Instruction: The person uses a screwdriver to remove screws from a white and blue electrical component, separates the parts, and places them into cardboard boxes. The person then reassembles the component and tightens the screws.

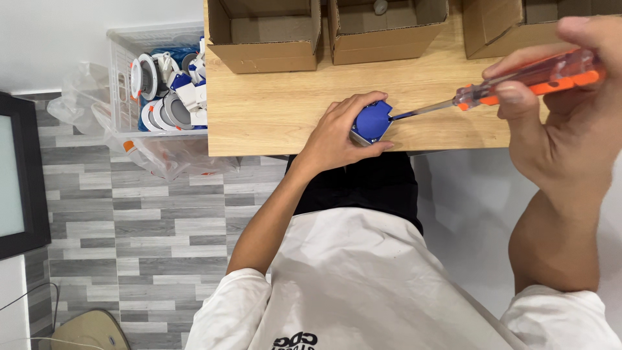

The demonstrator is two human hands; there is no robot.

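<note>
From the head view, the left hand [337, 133] clamps a blue-and-white part [371, 123] at the wooden table [272, 110] edge while the right hand [557, 97] grips an orange-handled screwdriver [518, 84] (tip touching the part), cardboard boxes [265, 32] behind.

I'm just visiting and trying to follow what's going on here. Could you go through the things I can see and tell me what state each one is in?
Left hand: closed around the blue part, pressing it on the table.
Blue part: held, screwdriver tip at its edge.
Right hand: gripping the screwdriver handle.
Screwdriver: held, slanted down toward the part.
Cardboard boxes: open.
Plastic crate: open, filled with similar parts.
</note>
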